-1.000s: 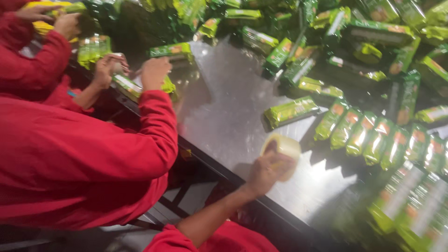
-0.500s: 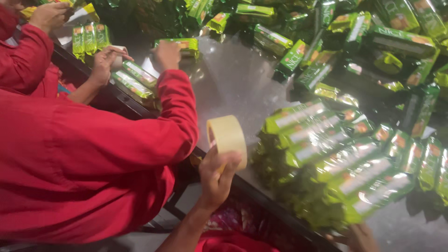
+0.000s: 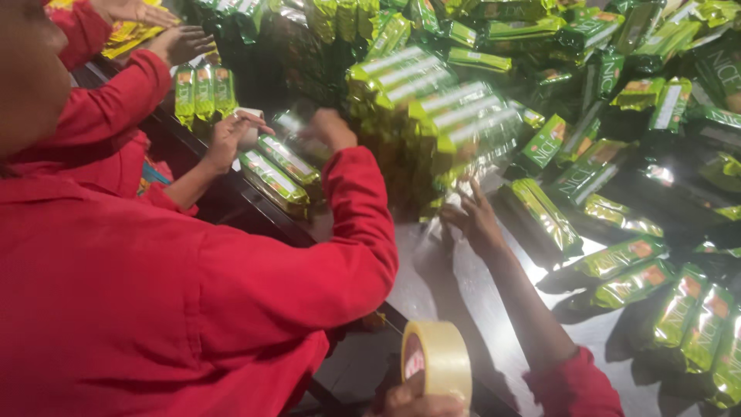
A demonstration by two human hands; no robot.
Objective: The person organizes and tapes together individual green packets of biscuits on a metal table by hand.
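We've got our left hand at the bottom edge of view, fingers curled shut round a pale yellowish roll of clear packing tape, gripping it from below w/ the roll standing upright on its edge. Only the knuckles show, so we can't tell how deep the grip goes.

Our right hand is out over the shiny dark metal table, fingers spread open, tips touching the lower edge of a stacked bundle of green-and-yellow foil biscuit packs in clear film. The bundle sits just beyond that hand, tilted, mid-table. It's holding nothing, just pressing or steadying.

Handling, as we judge it: the bundle looks light per pack but bulky as a block; glossy film is prob. slippery, and packs can slide vs. each other, so best taken w/ flat palms on two opposite sides or from underneath, not pinched at a corner. Contents likely brittle, so no squeezing. The tape roll is stiff and light, easy to hold thru the core or round the rim as now.

Around it: loose green foil packs lie scattered on the right of the table. A co-worker in a red long-sleeved shirt is close on our left, their hand on a short row of packs near the table edge.
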